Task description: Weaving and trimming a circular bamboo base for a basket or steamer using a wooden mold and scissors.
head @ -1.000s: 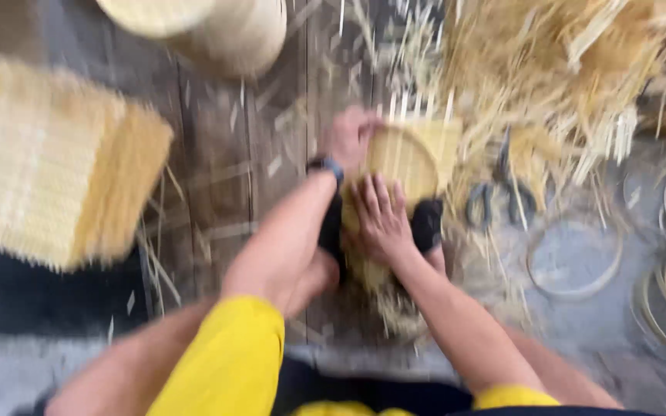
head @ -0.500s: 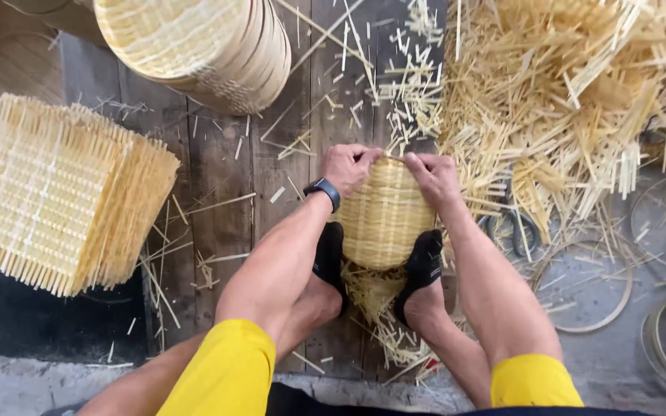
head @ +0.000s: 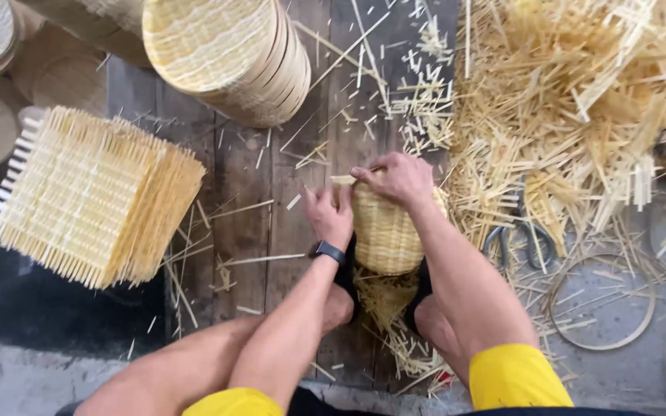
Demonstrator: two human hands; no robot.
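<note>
Both the left hand (head: 330, 216) and right hand (head: 399, 179) grip the woven bamboo basket (head: 383, 231) at frame centre, fingers closed on its rim; protruding strips could snap or prick.

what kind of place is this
Likely a bamboo weaving workshop, worked on the floor. Both hands, left hand and right hand, press a woven basket piece, beside a stack of square woven mats, round woven trays and a heap of cut strips.
</note>
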